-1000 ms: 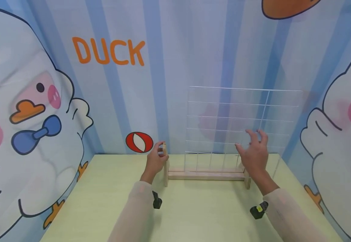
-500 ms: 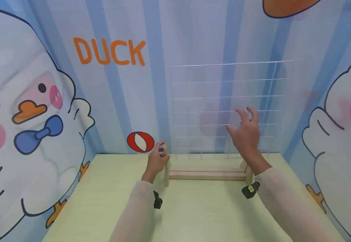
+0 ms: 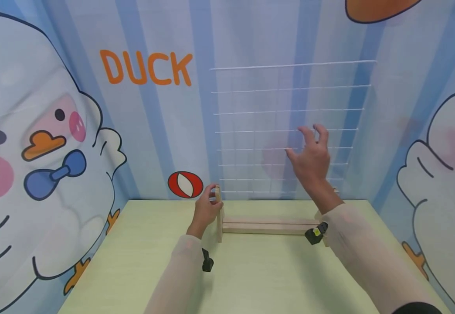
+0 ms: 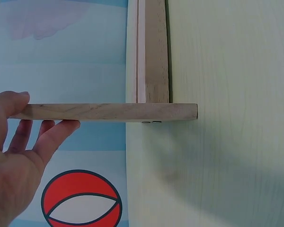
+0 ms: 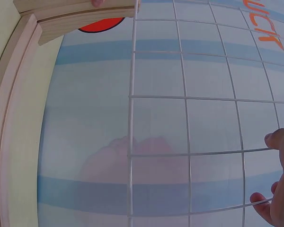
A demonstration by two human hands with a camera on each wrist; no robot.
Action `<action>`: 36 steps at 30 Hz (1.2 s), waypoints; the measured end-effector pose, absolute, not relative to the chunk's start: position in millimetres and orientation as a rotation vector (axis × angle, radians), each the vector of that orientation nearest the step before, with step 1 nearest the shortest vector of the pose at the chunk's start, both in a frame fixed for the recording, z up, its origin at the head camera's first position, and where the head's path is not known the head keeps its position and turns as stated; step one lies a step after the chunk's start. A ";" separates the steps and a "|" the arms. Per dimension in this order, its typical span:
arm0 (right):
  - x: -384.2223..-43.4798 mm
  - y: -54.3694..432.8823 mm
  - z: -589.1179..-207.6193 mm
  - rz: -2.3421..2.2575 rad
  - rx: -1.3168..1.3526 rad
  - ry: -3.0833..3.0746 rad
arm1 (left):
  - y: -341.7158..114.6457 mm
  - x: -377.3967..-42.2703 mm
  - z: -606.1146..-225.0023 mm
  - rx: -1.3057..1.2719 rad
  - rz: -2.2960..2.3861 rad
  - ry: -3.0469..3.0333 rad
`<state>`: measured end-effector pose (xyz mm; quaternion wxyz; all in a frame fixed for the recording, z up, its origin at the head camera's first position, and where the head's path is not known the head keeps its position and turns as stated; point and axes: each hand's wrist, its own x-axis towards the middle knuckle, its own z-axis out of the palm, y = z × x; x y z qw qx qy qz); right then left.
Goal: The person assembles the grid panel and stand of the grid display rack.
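The left hand (image 3: 205, 211) pinches an upright of the wooden stand (image 3: 266, 227) near the far edge of the desk (image 3: 251, 270); the right hand (image 3: 313, 160) grips the wire grid (image 5: 185, 98) above it. Bracing the stand and squaring the grid to it should help.

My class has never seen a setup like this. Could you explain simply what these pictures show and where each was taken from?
There is no robot here, just a person working bare-handed. The widest picture is taken from the head, looking forward and down. The other two are taken from the left and right wrists, close to the work. On the pale yellow table stands a wooden frame, with a duck-print backdrop behind it. The left hand pinches the frame's upright end piece. The right hand holds a white wire grid raised, apart from the frame's crossbar.
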<state>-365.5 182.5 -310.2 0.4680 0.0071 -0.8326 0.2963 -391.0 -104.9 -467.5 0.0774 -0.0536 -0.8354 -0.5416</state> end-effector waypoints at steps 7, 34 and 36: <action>-366.1 176.1 -307.5 0.755 0.028 -2.006 | -105.0 -389.8 -466.2 -0.208 -1.603 -2.475; -375.1 171.4 -320.9 0.753 0.002 -1.997 | -106.8 -387.2 -465.0 -0.170 -1.602 -2.520; -375.9 172.0 -321.7 0.751 0.008 -1.995 | -106.5 -387.1 -464.7 -0.166 -1.609 -2.517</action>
